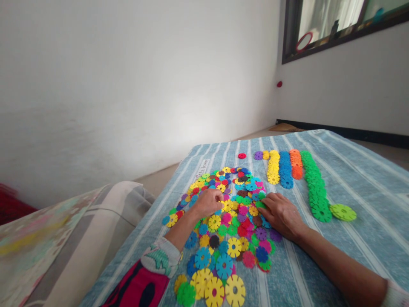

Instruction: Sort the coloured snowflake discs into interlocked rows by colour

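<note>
A wide pile of notched plastic discs [214, 222] in many colours lies on a striped blue cloth [361, 187]. My left hand [208, 202] is over the middle of the pile, its fingers curled together; what they pinch, if anything, is hidden. At the pile's right edge, my right hand [281, 213] has its fingers closed on a green disc [260, 204]. Beyond it, overlapping discs form a yellow row [273, 167], a blue row [285, 169], an orange row [296, 163] and a longer green row [315, 185]. One lime disc [343, 212] touches the green row's near end.
A red disc [242, 156] and a purple disc [258, 155] lie near the cloth's far edge. Grey and white striped fabric [92, 243] is at the left. A white wall [137, 85] stands behind, with a dark-framed window [289, 32] at upper right.
</note>
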Tool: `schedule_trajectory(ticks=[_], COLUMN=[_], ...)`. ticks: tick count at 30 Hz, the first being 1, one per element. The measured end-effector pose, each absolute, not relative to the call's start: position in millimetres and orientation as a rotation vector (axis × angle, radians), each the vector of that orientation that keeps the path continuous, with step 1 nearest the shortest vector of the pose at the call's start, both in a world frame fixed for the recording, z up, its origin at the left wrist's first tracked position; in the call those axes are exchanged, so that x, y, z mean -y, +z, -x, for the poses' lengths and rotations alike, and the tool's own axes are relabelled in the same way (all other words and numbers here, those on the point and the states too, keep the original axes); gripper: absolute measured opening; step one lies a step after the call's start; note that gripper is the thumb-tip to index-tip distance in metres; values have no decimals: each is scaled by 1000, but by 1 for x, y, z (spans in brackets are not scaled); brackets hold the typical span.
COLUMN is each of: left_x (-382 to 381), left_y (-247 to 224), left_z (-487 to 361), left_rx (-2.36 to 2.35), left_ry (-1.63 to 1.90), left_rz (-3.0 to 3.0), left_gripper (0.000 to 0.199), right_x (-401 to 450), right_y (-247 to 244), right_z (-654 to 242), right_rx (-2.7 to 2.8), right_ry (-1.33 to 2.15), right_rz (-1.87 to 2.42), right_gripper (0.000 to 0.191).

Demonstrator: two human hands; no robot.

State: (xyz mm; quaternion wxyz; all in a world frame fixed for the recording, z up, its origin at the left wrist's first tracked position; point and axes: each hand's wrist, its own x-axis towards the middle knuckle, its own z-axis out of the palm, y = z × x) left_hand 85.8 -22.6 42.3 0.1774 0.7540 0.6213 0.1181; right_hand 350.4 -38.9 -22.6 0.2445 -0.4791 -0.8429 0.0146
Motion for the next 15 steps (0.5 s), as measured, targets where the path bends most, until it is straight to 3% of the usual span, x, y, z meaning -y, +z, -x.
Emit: schedule_trajectory(ticks=[15], left_x=[17], left_y=[42], left_z=[-98], left_rx=[-1624], left_ry=[381], left_rz=[-2125], left_gripper=[22], right_x=[37], right_y=[-25], right_z=[-349], right_rx=[2298], right_ry=[51], right_rz=[1306], right_gripper=[25])
